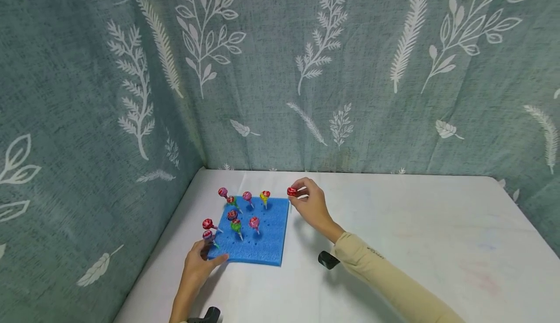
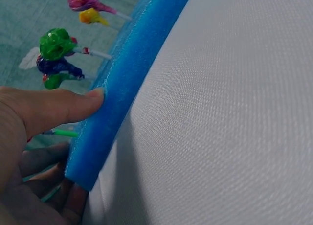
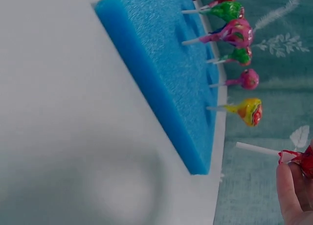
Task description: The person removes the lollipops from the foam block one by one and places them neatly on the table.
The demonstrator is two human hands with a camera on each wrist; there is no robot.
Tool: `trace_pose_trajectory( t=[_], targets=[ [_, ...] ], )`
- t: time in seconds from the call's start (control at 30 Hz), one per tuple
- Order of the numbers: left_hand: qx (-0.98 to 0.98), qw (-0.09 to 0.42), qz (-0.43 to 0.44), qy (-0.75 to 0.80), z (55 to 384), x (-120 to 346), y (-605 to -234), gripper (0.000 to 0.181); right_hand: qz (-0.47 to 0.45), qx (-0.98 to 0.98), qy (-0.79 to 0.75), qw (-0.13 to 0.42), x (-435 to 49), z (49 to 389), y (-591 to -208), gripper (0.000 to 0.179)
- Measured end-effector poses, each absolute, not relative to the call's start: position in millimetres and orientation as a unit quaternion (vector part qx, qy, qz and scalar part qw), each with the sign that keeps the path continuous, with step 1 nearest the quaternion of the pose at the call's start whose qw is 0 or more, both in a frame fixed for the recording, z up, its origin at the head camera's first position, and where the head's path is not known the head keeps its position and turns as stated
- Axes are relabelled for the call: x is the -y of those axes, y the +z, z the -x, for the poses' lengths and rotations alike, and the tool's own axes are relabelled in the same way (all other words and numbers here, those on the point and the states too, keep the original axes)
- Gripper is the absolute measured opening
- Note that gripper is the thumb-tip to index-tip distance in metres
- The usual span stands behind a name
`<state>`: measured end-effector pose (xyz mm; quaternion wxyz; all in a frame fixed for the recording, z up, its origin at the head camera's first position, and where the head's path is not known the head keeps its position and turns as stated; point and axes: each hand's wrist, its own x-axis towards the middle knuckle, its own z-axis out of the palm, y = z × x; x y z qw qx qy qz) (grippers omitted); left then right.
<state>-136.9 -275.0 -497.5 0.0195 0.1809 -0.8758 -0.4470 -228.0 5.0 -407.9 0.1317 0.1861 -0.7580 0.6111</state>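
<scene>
A blue foam board (image 1: 269, 235) lies on the table with several wrapped lollipops stuck upright or leaning in it. Its near left corner is gripped by my left hand (image 1: 197, 267), the thumb (image 2: 73, 105) on the front edge and the fingers round the left side. My right hand (image 1: 312, 206) pinches a red lollipop (image 1: 291, 192) by its head, off the board's far right corner. In the right wrist view, the white stick (image 3: 257, 148) of that lollipop points toward the board, apart from it. A yellow lollipop (image 3: 250, 111) stands nearest to it.
The white table (image 1: 407, 226) extends to the right of the board. Patterned green-grey cloth (image 1: 271, 70) hangs behind the table and along its left side. Near the left hand, a red lollipop (image 1: 207, 224) and a purple one (image 1: 208, 235) lean outward over the board's left edge.
</scene>
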Motion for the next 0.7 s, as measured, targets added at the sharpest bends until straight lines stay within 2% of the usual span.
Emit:
trace_pose_trajectory(
  t=[0.53,0.7],
  targets=[
    [0.865,0.015,-0.189,-0.464,138,273,-496,0.077,-0.187,0.746,0.623,0.141,-15,241,-420,0.022],
    [0.861,0.011,-0.192,-0.471,137,274,-495,0.078,-0.189,0.747,0.621,0.144,-18,258,-439,0.022]
  ],
)
